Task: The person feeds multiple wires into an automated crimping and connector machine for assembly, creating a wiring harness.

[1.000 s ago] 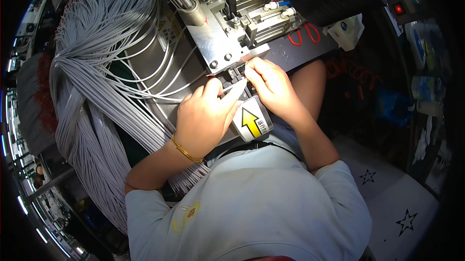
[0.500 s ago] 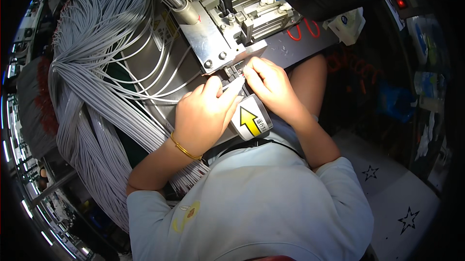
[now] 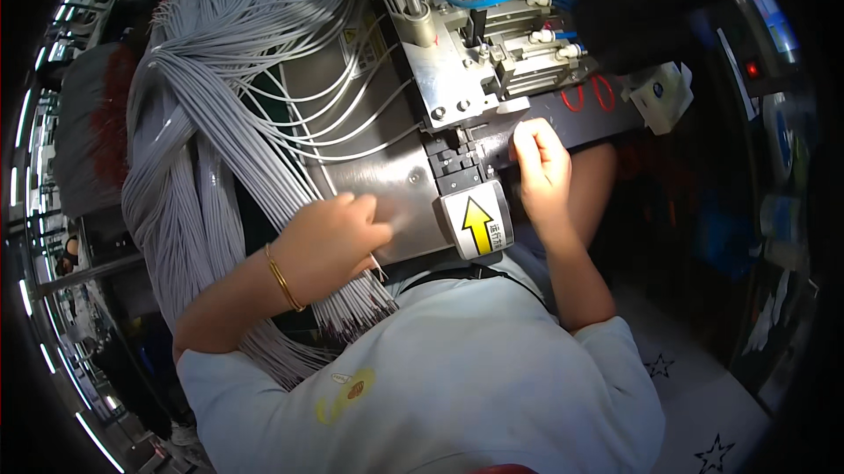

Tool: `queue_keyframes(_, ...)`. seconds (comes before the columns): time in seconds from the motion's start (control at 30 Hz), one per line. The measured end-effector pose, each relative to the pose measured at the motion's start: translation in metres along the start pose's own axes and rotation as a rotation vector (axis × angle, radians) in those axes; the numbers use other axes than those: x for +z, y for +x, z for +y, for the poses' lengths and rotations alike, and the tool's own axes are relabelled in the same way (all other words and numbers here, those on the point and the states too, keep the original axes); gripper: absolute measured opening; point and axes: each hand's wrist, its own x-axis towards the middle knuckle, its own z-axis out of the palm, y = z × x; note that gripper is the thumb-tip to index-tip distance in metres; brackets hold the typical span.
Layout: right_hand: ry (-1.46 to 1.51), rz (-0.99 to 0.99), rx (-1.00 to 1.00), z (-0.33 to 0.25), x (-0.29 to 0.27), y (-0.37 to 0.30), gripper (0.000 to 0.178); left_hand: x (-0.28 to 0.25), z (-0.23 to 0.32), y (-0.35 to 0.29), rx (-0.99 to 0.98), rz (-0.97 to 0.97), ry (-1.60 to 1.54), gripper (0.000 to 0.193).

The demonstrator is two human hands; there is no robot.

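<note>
head view, fixture as clock hub, twelve away from the worker's body.

black fixture [image 3: 454, 160] sits under the lamp, steel block [image 3: 448, 83] at twelve, plate with a yellow arrow [image 3: 477, 223] near five. grey cables [image 3: 255, 175] come down in a thick bundle from ten, past nine, their dark-tipped ends [image 3: 356, 320] fanning out at seven, near the worker's shirt [image 3: 492, 360]. a few single lengths loop across at nine to ten, over the metal tabletop [image 3: 387, 171], toward the block's edge.

on doing this well, my judgement: single out one cable near its tip, fingertips only, so its neighbours stay lying in line; draw it off along its own length rather than sideways, which would likely snag the fan. keep fingers out from beneath the block whenever a tip is offered to the fixture.

left hand [image 3: 325, 241] at eight, over the lower bundle just short of the ends. back of hand up, fingers part-bent, thumb side toward three; slight blur there. i cannot tell whether it grips a cable. forearm slants in from the lower left, gold bracelet [image 3: 283, 276] at the wrist.

right hand [image 3: 543, 175] at three, just off the fixture, wrist below, knuckles up. fingers curl in with thumb laid against them; nothing shows between. hands well apart from each other.
</note>
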Motion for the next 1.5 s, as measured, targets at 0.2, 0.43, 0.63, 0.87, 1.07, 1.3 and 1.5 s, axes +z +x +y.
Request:
queue_keyframes(0.2,0.097,-0.031,-0.03,-0.015,0.002,-0.004,0.01,0.02,-0.01,0.009,0.077,0.07,-0.156,0.017)
queue_keyframes(0.43,0.043,-0.053,-0.053,-0.015,-0.01,-0.011,0.009,0.026,0.007,0.047,0.274,0.195,-0.434,0.019)
queue_keyframes(0.63,-0.179,-0.116,-0.261,-0.026,-0.001,-0.001,0.008,0.028,-0.002,0.064,-0.22,0.369,-0.782,0.015)
queue_keyframes(0.87,-0.185,-0.227,-0.252,-0.025,0.01,0.006,0.011,0.018,-0.002,0.065,-0.27,0.276,-0.814,0.012)
queue_keyframes(1.07,-0.278,-0.259,-0.338,-0.039,0.01,0.005,0.01,0.025,-0.005,0.064,-0.089,0.467,-0.685,0.011)
queue_keyframes(1.3,-0.189,-0.249,-0.24,-0.043,0.017,0.0,0.008,0.025,0.001,0.059,-0.268,0.427,-0.797,0.011)
queue_keyframes(1.5,0.064,-0.285,0.089,-0.054,0.015,-0.002,0.007,0.01,-0.003,0.061,-0.366,0.12,-1.332,0.01)
